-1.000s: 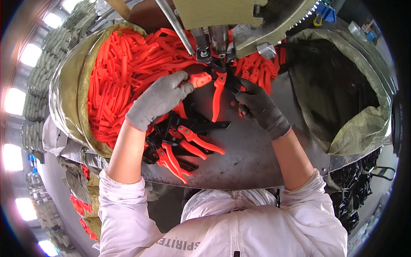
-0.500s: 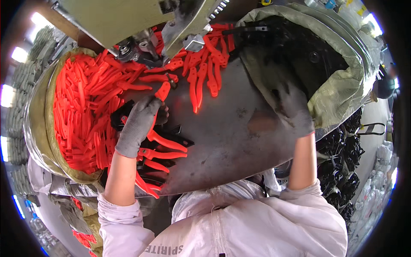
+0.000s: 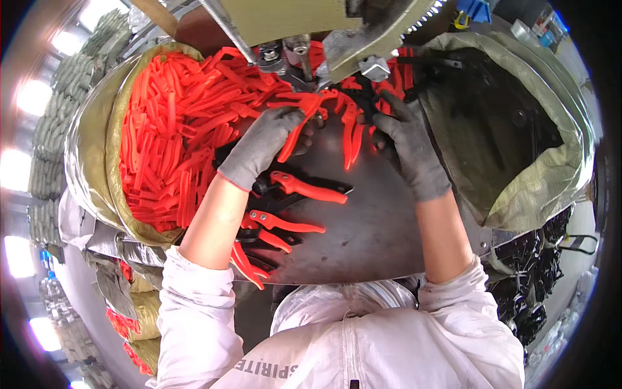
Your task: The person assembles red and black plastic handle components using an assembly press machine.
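Below the machine point(image 3: 291, 19), the left hand point(image 3: 264, 144) pinches a red handle point(image 3: 291, 142) slanting down-left; the right hand point(image 3: 409, 146) grips a black part point(image 3: 367, 102).

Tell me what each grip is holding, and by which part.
The left grip holds a red handle around its middle. The right grip is at a black part; whether it holds it, and where, cannot be told.

Bright red handles point(image 3: 172, 133), grey gloves point(image 3: 262, 148)
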Tool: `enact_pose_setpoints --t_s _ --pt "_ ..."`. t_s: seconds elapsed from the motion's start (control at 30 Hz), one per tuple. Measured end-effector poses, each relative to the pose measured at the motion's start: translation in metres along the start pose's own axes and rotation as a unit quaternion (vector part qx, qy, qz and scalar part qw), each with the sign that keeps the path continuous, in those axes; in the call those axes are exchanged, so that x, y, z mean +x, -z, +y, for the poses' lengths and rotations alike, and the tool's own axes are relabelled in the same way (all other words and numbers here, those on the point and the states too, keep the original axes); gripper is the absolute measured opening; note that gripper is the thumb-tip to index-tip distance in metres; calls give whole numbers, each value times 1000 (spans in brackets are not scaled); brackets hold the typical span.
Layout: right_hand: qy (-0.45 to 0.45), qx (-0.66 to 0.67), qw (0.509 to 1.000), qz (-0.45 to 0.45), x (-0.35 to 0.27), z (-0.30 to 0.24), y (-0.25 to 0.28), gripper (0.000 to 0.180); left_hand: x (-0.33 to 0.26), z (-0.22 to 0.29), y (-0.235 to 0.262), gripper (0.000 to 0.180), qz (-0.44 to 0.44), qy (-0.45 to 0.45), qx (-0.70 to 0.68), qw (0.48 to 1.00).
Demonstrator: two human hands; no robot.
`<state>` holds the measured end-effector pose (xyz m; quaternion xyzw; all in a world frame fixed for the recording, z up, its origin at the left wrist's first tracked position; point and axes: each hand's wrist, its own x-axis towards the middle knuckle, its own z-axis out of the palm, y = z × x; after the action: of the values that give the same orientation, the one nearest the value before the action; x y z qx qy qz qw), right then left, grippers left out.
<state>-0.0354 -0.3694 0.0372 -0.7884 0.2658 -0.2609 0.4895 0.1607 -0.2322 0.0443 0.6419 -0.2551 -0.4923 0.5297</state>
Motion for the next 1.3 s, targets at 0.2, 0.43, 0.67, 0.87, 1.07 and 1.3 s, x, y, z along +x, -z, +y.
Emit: enact_pose_setpoints --t_s 0.2,0.43,0.67,0.87,1.07,1.3 --pt "-170 214 956 -106 16 -5 -32 57 4 6 0 33 2 46 39 998" --pt "-209 264 933 -129 21 8 -44 58 22 0 34 25 138 -136 474 859" --pt "-214 281 926 -135 20 16 -50 54 52 -29 92 39 180 -8 722 668" --pt "-172 226 950 -128 14 -11 -39 57 36 -16 99 26 195 -173 620 740" --pt "-210 241 933 -166 9 -12 -34 58 -19 22 77 31 77 -61 -13 995" --pt "-277 269 910 -153 7 10 -45 60 -48 39 47 59 -26 -17 196 980"
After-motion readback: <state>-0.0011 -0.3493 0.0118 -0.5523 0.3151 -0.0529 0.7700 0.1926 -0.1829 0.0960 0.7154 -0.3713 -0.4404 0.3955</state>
